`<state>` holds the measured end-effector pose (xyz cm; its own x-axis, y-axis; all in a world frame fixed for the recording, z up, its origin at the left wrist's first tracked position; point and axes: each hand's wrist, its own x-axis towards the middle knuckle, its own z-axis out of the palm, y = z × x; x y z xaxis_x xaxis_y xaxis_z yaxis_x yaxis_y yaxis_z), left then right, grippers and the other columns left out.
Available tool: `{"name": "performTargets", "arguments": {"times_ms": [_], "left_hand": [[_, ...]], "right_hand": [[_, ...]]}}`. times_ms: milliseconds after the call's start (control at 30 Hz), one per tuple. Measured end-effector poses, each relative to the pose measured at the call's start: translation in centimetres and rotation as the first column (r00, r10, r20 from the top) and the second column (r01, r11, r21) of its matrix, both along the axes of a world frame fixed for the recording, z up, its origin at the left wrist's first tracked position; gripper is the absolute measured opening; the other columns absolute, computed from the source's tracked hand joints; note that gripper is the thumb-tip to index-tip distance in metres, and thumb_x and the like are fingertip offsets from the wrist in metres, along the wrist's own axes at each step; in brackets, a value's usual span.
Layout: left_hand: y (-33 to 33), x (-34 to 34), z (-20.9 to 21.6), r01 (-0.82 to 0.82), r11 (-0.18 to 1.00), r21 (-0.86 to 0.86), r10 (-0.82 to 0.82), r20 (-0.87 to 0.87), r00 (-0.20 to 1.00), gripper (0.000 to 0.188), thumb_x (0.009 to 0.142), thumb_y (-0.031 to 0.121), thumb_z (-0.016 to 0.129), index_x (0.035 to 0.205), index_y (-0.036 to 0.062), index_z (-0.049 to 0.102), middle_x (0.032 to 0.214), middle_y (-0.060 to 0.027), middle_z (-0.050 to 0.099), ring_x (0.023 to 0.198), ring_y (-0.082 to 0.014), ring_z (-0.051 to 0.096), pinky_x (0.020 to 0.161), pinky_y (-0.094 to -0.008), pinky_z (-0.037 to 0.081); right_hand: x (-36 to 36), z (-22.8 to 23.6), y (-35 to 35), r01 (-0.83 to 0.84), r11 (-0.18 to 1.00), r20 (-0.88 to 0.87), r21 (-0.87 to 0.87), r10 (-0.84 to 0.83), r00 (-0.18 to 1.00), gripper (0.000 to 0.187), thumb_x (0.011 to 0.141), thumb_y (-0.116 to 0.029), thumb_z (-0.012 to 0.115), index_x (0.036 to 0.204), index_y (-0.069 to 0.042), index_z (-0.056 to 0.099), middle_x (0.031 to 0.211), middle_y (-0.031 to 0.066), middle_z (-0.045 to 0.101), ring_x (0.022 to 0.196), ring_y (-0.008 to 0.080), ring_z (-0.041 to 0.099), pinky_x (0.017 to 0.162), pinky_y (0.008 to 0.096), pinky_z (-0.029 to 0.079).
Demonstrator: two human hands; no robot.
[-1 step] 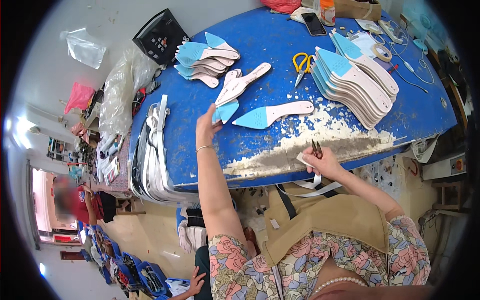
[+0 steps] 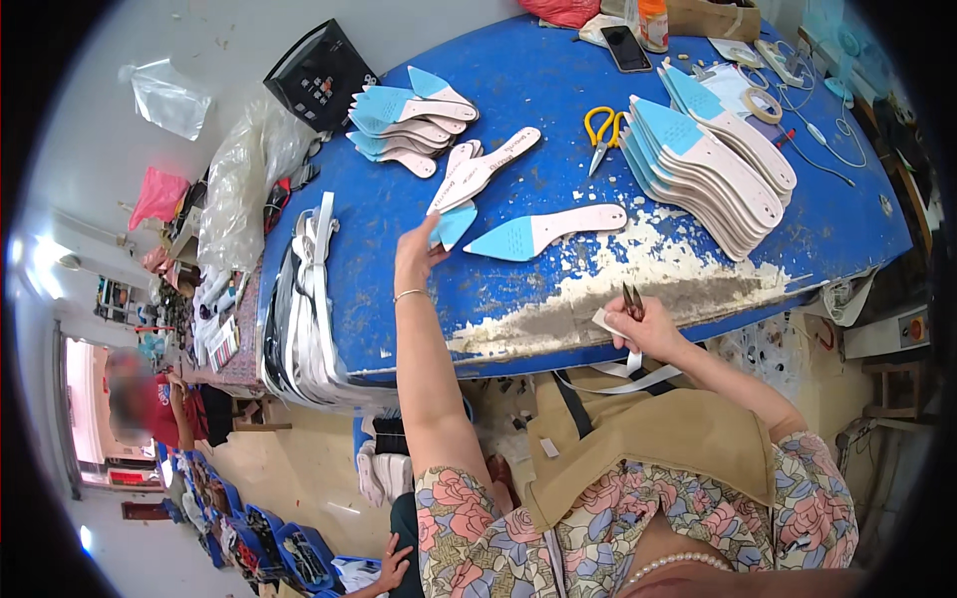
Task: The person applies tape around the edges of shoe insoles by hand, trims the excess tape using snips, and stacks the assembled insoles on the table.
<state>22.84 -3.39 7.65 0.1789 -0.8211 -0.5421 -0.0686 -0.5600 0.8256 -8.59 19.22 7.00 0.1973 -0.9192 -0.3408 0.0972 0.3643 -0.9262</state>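
Note:
My left hand (image 2: 419, 251) is closed at the near edge of a small group of shoe insoles (image 2: 478, 174), thumb and fingers at a light blue toe part (image 2: 456, 226). The upper insoles there lie pale side up with dark writing. My right hand (image 2: 645, 325) grips dark, pointed snips (image 2: 631, 298), tips upward, together with a white strip (image 2: 630, 365) that hangs over the table edge. Between the hands, farther in, lies a single insole (image 2: 543, 229) with a blue pointed toe and pale heel.
Tall stacks of insoles (image 2: 703, 164) stand at the right, beside yellow-handled scissors (image 2: 600, 135). A smaller pile (image 2: 411, 115) lies far left near a black bag (image 2: 321, 78). White strips (image 2: 311, 289) drape over the left edge. Another person (image 2: 174, 404) is at far left.
My left hand has shifted slightly to the right at the insoles. My right hand stays in place with the snips and strip.

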Motion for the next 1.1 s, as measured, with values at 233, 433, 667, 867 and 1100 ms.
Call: {"name": "performTargets", "arguments": {"times_ms": [233, 433, 667, 867, 1100], "left_hand": [[-4.2, -1.9, -4.1, -0.133, 0.974, -0.186, 0.098, -0.186, 0.978, 0.026, 0.078, 0.010, 0.066, 0.100, -0.0009, 0.057, 0.088, -0.0095, 0.063, 0.073, -0.0184, 0.062, 0.061, -0.0288, 0.052], [-1.6, -3.1, 1.0, 0.021, 0.663, -0.748, -0.003, 0.025, 1.000, 0.021, 0.077, 0.005, 0.067, 0.095, -0.0011, 0.059, 0.085, -0.0054, 0.063, 0.073, -0.0084, 0.057, 0.063, -0.0214, 0.046], [5.3, -6.9, 1.9, 0.601, 0.635, -0.485, -0.286, 0.575, 0.767, 0.022, 0.076, 0.008, 0.067, 0.097, 0.0014, 0.064, 0.080, -0.0041, 0.065, 0.073, -0.0081, 0.057, 0.065, -0.0239, 0.046], [7.0, -6.8, 1.2, 0.604, 0.732, -0.316, -0.421, 0.486, 0.765, 0.023, 0.083, 0.021, 0.061, 0.094, 0.0013, 0.065, 0.070, -0.0048, 0.063, 0.061, -0.0094, 0.053, 0.056, -0.0266, 0.044], [10.1, -8.0, -2.0, 0.635, 0.758, -0.147, -0.329, 0.754, 0.568, 0.026, 0.080, 0.023, 0.064, 0.091, 0.0003, 0.063, 0.079, -0.0129, 0.063, 0.067, -0.0248, 0.058, 0.064, -0.0353, 0.046]], "right_hand": [[-1.4, -1.8, -3.7, -0.030, 0.998, 0.072, 0.049, 0.026, 0.997, 0.016, 0.088, -0.016, 0.056, 0.094, -0.002, 0.059, 0.057, 0.0034, 0.056, 0.040, 0.0046, 0.042, 0.037, 0.0200, 0.032], [-2.2, -2.9, -4.9, -0.045, 0.997, 0.072, 0.055, 0.041, 0.997, 0.015, 0.089, -0.017, 0.055, 0.094, -0.003, 0.058, 0.059, 0.0032, 0.056, 0.040, 0.0045, 0.042, 0.038, 0.0197, 0.033], [-3.3, -5.1, -4.0, -0.032, 0.999, 0.141, 0.023, 0.028, 0.990, 0.015, 0.088, -0.016, 0.056, 0.094, -0.003, 0.059, 0.060, 0.0041, 0.057, 0.041, 0.0047, 0.043, 0.039, 0.0201, 0.033], [-3.1, -5.7, -3.1, -0.003, 1.000, 0.158, 0.020, 0.000, 0.988, 0.017, 0.087, -0.017, 0.058, 0.097, -0.003, 0.061, 0.060, 0.0054, 0.057, 0.042, 0.0048, 0.043, 0.040, 0.0202, 0.033], [-3.7, -7.8, -2.2, 0.006, 0.996, 0.214, -0.086, 0.012, 0.977, 0.016, 0.087, -0.017, 0.058, 0.094, -0.003, 0.060, 0.060, 0.0029, 0.056, 0.044, 0.0036, 0.042, 0.040, 0.0193, 0.032]]}}
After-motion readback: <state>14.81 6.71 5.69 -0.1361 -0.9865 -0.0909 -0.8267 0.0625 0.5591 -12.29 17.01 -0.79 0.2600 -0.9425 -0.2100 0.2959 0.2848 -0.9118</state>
